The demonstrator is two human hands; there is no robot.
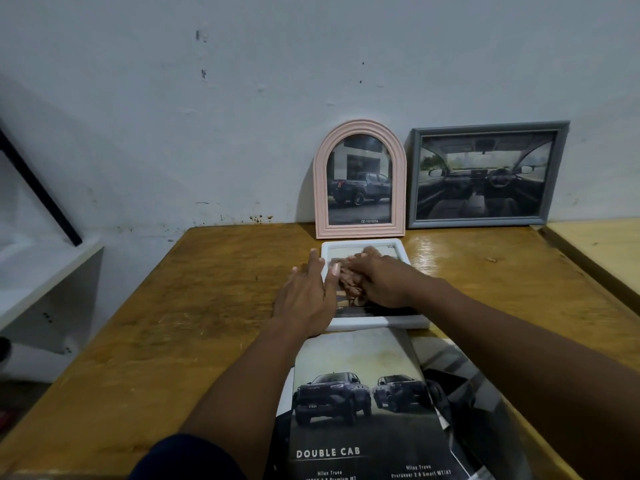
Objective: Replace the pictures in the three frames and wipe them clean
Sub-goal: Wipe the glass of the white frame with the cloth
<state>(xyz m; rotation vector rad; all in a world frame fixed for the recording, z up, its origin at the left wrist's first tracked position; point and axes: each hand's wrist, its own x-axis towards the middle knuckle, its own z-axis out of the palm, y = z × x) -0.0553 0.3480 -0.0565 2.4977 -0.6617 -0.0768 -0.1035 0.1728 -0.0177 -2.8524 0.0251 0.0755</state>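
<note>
Wiping the white frame (367, 320) lying flat mid-desk below the back edge, right hand (381, 282) clenched on a brown cloth (349, 282) scrubs the glass, while left hand (308, 299), fingers spread flat, apparently pins the frame's left rim against sliding.

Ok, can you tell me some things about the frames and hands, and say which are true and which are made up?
1. The pink arched frame leans upright against the wall. True.
2. The grey rectangular frame lies flat on the table. False: it stands against the wall, right of the pink one.
3. The right hand presses a brownish cloth onto the white frame. True.
4. The left hand holds a spray bottle. False: it rests flat, fingers spread, at the white frame's left edge.
5. A truck brochure reading "DOUBLE CAB" lies nearest the person. True.
</note>
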